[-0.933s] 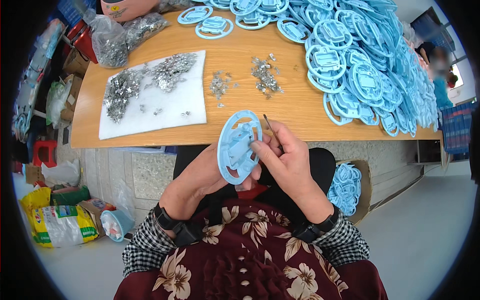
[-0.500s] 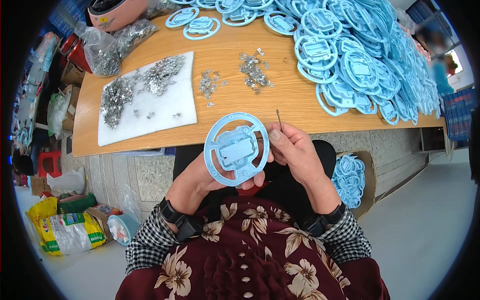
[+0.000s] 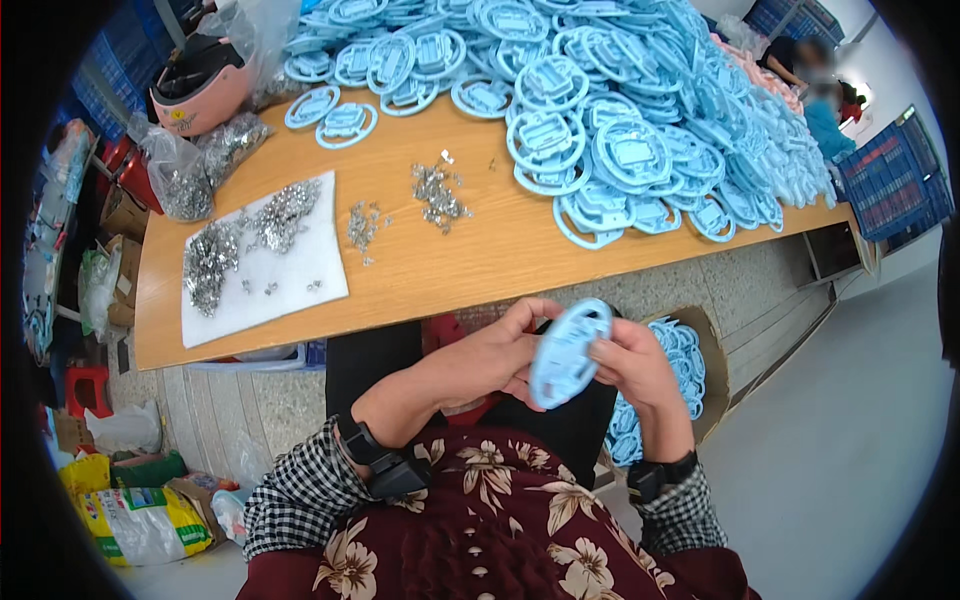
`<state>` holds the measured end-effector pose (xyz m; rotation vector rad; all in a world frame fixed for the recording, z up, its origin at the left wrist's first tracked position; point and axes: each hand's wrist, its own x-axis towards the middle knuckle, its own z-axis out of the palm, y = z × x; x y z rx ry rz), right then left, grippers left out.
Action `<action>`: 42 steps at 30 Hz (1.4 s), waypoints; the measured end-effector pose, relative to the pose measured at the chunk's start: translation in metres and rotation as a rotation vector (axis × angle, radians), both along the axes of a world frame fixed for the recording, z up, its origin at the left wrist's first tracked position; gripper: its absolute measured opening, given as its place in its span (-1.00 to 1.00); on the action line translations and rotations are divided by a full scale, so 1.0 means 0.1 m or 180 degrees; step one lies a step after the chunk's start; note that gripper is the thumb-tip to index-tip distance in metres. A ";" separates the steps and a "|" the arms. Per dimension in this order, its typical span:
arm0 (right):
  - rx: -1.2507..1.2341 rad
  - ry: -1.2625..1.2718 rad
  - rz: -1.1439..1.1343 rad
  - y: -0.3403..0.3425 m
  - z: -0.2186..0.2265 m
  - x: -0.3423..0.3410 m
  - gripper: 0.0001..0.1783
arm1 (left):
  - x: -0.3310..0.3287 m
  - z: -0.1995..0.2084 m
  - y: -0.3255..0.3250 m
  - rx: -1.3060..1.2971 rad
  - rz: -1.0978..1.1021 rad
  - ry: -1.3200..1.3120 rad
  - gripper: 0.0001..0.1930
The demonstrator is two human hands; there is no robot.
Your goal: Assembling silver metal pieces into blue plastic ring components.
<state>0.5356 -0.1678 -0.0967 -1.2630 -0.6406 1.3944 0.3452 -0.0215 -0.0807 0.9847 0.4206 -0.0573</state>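
Note:
A light-blue plastic steering-wheel-shaped part (image 3: 570, 352) is held tilted above my lap, its face slightly blurred. My left hand (image 3: 508, 345) is closed on its left edge, with some fingers hidden behind it. On the right edge, my right hand (image 3: 636, 368) grips the same part with thumb and fingers. Any thin tool in the right hand is not visible. Small silvery metal clips (image 3: 438, 195) lie in a loose heap on the wooden table, beside a smaller scatter (image 3: 364, 228). More clips (image 3: 212, 265) are piled on a white foam sheet (image 3: 300, 290).
A large heap of blue wheel parts (image 3: 630, 150) covers the table's far right. Below the right edge stands a cardboard box (image 3: 716, 370) holding more blue parts. A pink helmet (image 3: 205, 95) and bags of clips (image 3: 185, 185) sit far left. Another person (image 3: 800, 65) is at the upper right.
The blue part has moved right and turned from facing me to steeply tilted. My right hand now grips its edge; the thin metal tool no longer shows. The view has shifted right.

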 end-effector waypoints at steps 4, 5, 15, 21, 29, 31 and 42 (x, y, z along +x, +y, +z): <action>-0.0385 -0.0448 -0.0707 -0.93 -0.43 0.86 -0.74 | 0.06 0.08 0.09 0.0549 -0.0263 0.0037 -0.52; -0.0509 -0.0481 -0.0886 -1.21 -0.55 1.10 -0.74 | 0.03 0.15 0.15 0.0603 -0.0208 0.0035 -0.52; -0.1022 -0.2035 -0.3273 -1.91 -1.54 1.72 -0.58 | -0.23 0.20 2.25 0.4623 0.1510 0.1253 -0.46; -0.0312 -0.2789 -0.1905 -0.60 -0.71 0.84 -0.64 | -0.35 0.20 2.89 0.4954 0.1905 0.3068 -0.29; 0.0286 -0.2799 -0.0646 0.05 0.05 0.14 -0.69 | -0.25 0.07 3.00 0.5415 0.1654 0.3149 -0.39; 0.0300 -0.2596 -0.0411 0.21 0.05 0.13 -0.73 | -0.17 0.04 2.96 0.5534 0.1678 0.2922 -0.40; 0.0319 -0.0712 -0.0144 0.70 0.13 -0.13 -0.69 | -0.25 0.78 1.52 0.5774 0.1312 0.0515 -0.31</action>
